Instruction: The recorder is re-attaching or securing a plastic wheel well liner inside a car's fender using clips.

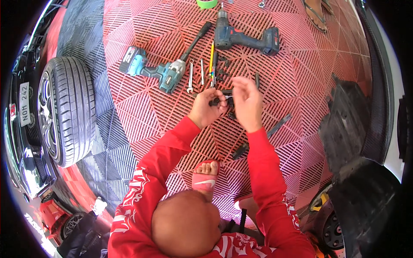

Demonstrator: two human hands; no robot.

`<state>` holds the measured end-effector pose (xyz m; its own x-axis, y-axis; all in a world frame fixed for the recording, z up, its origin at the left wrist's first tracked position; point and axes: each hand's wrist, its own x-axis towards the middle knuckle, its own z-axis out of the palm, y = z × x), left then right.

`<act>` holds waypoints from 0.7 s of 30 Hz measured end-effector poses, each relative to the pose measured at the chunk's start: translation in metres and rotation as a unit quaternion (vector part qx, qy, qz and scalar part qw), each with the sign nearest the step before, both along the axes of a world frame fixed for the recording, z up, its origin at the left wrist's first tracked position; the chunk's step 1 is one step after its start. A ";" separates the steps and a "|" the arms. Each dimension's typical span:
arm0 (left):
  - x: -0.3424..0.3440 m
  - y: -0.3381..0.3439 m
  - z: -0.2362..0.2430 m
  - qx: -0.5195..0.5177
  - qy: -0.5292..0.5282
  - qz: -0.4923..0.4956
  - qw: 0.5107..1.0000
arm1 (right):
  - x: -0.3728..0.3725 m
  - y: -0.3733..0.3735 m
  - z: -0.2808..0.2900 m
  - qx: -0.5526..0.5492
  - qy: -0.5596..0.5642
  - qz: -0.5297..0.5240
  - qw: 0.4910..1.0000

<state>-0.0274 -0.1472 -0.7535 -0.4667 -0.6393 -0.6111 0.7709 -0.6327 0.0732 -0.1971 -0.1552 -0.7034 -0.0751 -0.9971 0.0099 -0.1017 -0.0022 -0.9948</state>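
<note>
My left hand (208, 108) is closed, its thumb and fingers pinching a small black part (214, 102) whose shape is mostly hidden. Just right of it is my right hand (248, 104), its fingers loosely bent and apart, and I see nothing held in them. Small dark pieces (231, 115) lie on the floor between and beyond the hands. Ahead of my left hand are a combination wrench (191, 76), a short thin metal tool (202, 71) and a yellow pencil (211, 58). Several small black pieces (223, 71) are scattered beside the pencil.
A teal cordless impact wrench (171, 75) and a dark blue cordless drill (243, 38) lie beyond my hands. A wheel (75, 112) stands left; black panels (344, 124) lie right. A dark flat strip (278, 125) is near my right forearm. Another person's sandaled foot (316, 17) is far right.
</note>
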 end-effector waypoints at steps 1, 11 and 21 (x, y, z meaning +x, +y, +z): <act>0.004 0.002 -0.003 0.007 0.023 -0.020 1.000 | -0.008 -0.012 -0.008 -0.008 0.058 -0.041 0.997; 0.032 0.016 0.029 -0.018 -0.227 0.048 0.973 | 0.014 -0.044 -0.056 -0.011 0.387 0.155 0.909; 0.035 0.021 0.046 -0.092 -0.154 0.085 0.980 | -0.020 -0.041 -0.065 -0.009 0.257 -0.013 0.966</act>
<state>0.0074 -0.1266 -0.7079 -0.1559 -0.8045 -0.5732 0.7872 -0.4517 0.4199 -0.2174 -0.1959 -0.7679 -0.0816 -0.9942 0.0697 -0.5828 -0.0091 -0.8126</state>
